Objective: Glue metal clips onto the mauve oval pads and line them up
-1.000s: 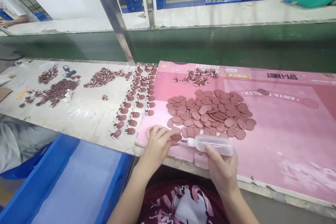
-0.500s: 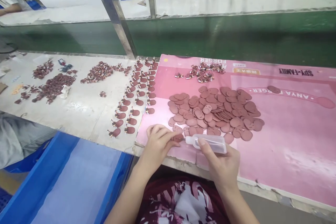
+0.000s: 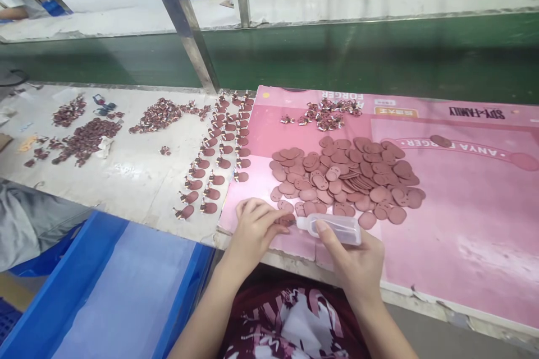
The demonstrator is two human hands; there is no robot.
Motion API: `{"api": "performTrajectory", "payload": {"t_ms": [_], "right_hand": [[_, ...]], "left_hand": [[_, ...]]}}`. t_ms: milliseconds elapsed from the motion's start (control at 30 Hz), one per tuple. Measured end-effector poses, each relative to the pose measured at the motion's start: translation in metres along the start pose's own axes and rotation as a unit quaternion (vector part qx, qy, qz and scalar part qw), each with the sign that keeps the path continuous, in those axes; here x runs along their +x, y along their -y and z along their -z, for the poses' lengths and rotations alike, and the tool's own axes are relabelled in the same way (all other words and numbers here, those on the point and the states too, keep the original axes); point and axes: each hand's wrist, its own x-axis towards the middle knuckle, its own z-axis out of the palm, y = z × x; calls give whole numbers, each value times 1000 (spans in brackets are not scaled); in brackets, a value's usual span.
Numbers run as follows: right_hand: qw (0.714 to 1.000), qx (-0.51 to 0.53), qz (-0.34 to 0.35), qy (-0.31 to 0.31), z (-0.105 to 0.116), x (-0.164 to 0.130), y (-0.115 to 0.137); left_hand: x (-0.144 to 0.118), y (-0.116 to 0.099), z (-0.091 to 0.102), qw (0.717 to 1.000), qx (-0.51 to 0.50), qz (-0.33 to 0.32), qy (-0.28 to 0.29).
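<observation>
My left hand (image 3: 257, 231) pinches a reddish-brown oval disc (image 3: 287, 220) near the front edge of the pink board. In my right hand (image 3: 357, 261) is a clear plastic squeeze bottle (image 3: 334, 228), lying almost level, its thin tip pointing left at the disc. The tip meets or nearly meets the disc; which of these I cannot tell. Just beyond both hands spreads a pile of similar oval discs (image 3: 349, 176), some with small holes. To the left, small figure pieces on oval bases (image 3: 208, 193) stand in slanting rows.
Small brown-and-white figure parts (image 3: 330, 115) lie at the back of the pink board (image 3: 455, 224). More heaps of parts (image 3: 158, 115) cover the white table to the left. A blue bin (image 3: 126, 286) sits below at left. A metal post (image 3: 185, 22) rises behind the table.
Very little differs. The bottle and my right hand have shifted slightly left, with the tip closer over the disc. My left hand keeps its pinch.
</observation>
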Motion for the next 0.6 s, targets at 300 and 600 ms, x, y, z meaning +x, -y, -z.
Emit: {"api": "performTrajectory", "payload": {"t_ms": [300,600], "right_hand": [[1000,-7,-5,-20,2,0,1],[1000,-1,6,-4,0,-1,0]], "left_hand": [[0,0,0,1000,13,2,-3],[-1,0,0,1000,15,0,-4]]}}
